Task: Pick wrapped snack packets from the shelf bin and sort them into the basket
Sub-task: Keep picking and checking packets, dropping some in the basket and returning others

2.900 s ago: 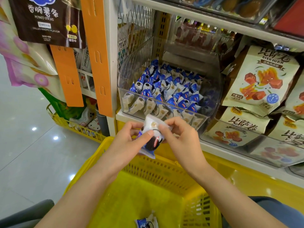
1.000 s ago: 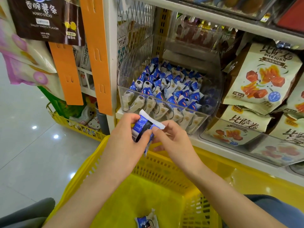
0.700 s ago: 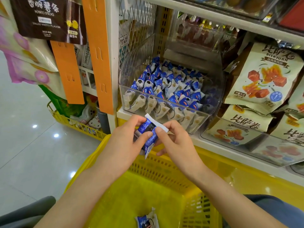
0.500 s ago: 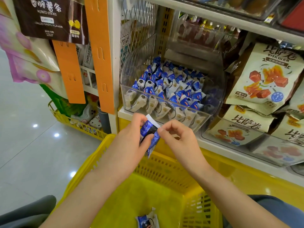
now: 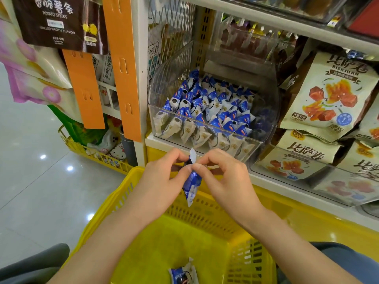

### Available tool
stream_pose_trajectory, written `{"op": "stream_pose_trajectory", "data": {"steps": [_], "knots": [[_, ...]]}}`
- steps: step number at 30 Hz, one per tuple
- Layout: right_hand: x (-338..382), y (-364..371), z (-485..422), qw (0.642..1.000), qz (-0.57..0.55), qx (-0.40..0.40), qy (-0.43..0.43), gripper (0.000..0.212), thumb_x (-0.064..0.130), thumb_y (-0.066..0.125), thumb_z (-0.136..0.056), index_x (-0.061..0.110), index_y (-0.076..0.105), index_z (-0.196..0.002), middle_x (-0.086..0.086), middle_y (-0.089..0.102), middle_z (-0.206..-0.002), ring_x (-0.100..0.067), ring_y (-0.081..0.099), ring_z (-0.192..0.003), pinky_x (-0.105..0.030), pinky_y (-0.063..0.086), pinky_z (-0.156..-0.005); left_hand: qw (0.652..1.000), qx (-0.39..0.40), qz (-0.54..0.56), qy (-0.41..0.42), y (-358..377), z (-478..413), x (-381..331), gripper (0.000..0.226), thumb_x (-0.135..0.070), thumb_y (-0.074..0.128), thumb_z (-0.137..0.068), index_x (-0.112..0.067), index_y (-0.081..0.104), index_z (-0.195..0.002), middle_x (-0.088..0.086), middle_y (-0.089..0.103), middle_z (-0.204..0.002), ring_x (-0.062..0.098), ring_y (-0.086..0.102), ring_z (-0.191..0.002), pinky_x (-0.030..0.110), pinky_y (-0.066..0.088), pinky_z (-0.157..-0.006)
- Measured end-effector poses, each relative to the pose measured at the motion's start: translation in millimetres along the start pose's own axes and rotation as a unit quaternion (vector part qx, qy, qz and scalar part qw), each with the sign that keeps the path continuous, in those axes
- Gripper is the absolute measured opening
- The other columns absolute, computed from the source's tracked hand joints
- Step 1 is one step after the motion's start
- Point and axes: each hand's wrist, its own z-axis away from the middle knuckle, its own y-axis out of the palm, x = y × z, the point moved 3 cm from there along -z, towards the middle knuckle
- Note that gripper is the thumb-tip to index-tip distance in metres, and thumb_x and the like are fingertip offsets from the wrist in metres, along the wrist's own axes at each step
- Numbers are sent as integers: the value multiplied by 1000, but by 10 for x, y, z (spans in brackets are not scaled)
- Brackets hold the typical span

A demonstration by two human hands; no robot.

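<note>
A blue and white snack packet [image 5: 192,184] hangs upright over the yellow basket [image 5: 207,210]. My left hand [image 5: 162,181] pinches its upper end from the left and my right hand [image 5: 223,177] pinches the same end from the right. Just behind my hands, the clear shelf bin [image 5: 264,128] holds several more blue and white packets [image 5: 207,111]. One packet [image 5: 182,273] lies on the basket floor near the bottom of the view.
Beige snack bags [image 5: 330,93] fill the shelf to the right of the bin. Orange hanging strips [image 5: 123,64] and a dark potato-stick bag [image 5: 61,23] hang to the left. A second yellow basket [image 5: 98,154] sits on the shiny floor at left.
The packet has turned from lying across my left fingers to hanging upright, edge-on. My right fingers have closed onto its top end beside my left.
</note>
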Motion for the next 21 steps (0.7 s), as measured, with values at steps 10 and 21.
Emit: {"op": "stream_pose_trajectory", "data": {"steps": [10, 21], "knots": [[18, 86, 27, 998, 52, -14, 15, 8, 26, 59, -88, 19, 62, -85, 10, 59, -83, -8, 56, -77, -35, 49, -66, 993, -46, -113, 11, 38, -3, 26, 32, -5, 58, -83, -23, 57, -108, -7, 67, -101, 6, 62, -87, 28, 53, -78], [-64, 250, -36, 943, -245, 132, 182, 28, 15, 64, -84, 24, 52, -108, 4, 65, -109, -6, 65, -94, -23, 53, -84, 989, -99, -109, 1, -41, -6, 56, 24, -14, 49, -93, -19, 62, -114, -8, 64, -90, 5, 59, -78, 5, 43, -70]]}}
